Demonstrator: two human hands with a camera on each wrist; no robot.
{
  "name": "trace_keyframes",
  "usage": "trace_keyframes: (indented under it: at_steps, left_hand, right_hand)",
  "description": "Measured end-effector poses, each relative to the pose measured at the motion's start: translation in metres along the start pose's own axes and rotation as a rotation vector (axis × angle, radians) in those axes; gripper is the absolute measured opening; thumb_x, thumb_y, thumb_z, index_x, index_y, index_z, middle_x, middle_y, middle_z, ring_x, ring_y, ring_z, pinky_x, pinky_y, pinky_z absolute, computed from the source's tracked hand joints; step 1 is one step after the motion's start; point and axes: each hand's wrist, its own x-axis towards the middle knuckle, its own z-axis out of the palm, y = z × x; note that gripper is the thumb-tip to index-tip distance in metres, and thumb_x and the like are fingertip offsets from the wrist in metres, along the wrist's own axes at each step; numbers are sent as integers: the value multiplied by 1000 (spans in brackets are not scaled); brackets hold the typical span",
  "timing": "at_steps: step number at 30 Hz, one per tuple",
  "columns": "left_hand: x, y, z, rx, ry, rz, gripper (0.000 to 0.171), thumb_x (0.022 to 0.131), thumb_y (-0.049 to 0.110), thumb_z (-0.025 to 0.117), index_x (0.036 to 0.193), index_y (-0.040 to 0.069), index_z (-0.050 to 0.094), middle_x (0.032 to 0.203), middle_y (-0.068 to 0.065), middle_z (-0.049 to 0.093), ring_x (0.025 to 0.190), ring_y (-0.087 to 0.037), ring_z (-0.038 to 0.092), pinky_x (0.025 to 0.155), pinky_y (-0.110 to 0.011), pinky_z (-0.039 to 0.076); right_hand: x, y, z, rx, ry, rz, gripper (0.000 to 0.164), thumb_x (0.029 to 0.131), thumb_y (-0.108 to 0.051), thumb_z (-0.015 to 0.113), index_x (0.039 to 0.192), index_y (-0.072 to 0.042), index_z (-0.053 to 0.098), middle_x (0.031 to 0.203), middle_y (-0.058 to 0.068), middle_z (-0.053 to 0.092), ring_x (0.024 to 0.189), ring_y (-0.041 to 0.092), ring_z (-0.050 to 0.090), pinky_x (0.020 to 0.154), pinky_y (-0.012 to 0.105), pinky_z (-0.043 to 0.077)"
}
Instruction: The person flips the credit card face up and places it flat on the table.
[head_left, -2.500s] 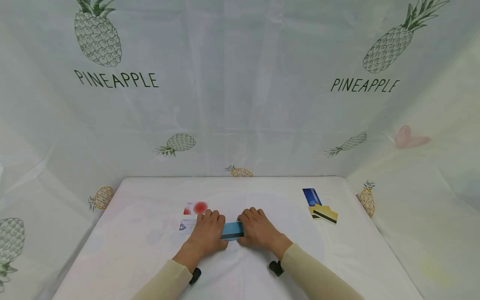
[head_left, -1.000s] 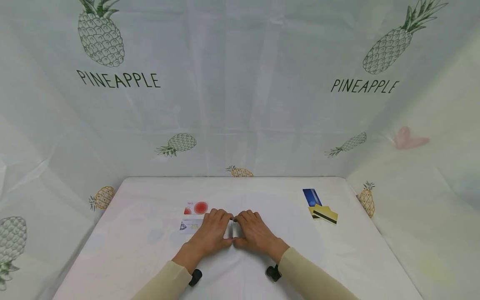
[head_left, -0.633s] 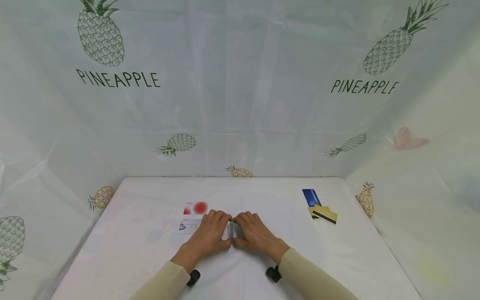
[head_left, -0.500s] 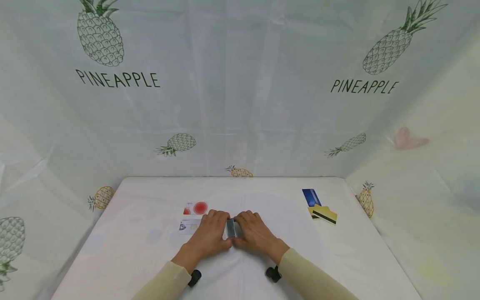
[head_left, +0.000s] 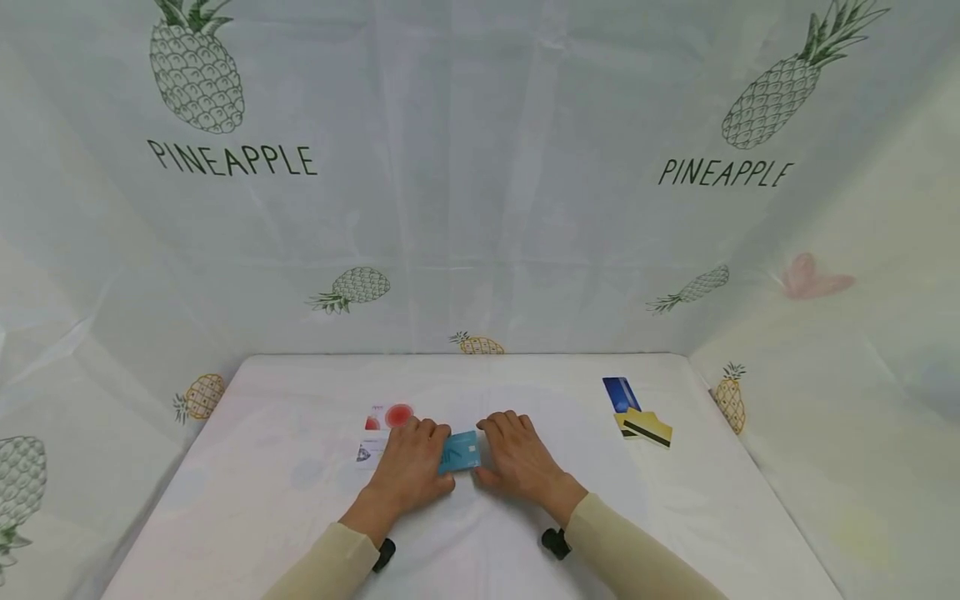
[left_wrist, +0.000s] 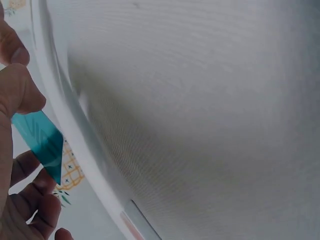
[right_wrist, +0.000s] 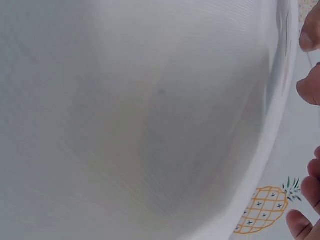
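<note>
A teal bank card [head_left: 461, 451] lies between my hands in the head view, its chip side up. My left hand [head_left: 408, 462] pinches the card's left end between thumb and fingers; the left wrist view shows the teal card [left_wrist: 41, 142] there too. Close by the card's right edge is my right hand [head_left: 521, 458], fingers bent and nothing seen between them. In the right wrist view, the right hand's fingertips [right_wrist: 311, 187] show at the border, without the card. A pale card [head_left: 371, 452] sits partly hidden behind my left hand, below a red-and-white card [head_left: 390, 416].
On the right of the white table [head_left: 562, 533] lie a blue card [head_left: 621, 393] and two overlapping yellow cards [head_left: 649, 427] with dark stripes. A pineapple-print sheet [head_left: 480, 208] rises behind the table and at both sides.
The teal card has been turned over: its striped face showed first, then its thin edge, now its chip face. My right hand has let go and shifted slightly right.
</note>
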Motion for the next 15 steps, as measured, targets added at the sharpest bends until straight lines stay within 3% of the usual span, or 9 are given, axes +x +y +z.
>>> trace_keyframes:
  at_steps: [7,15]
  left_hand:
    - [1,3,-1,-10,31,32,59,78,35,83,127,8,65,116,-9,66,108,-28,52,95,-48,47]
    - [5,5,4,17,61,63,55,79,33,83,124,9,66,115,-8,67,106,-28,53,89,-44,45]
  right_hand:
    - [2,-1,-3,-64,18,-73,60,86,-52,80,126,-11,63,117,0,63,106,18,55,88,34,46]
    - [1,4,0,-121,0,-81,56,87,-53,78,122,-11,65,113,0,64,101,18,55,86,34,46]
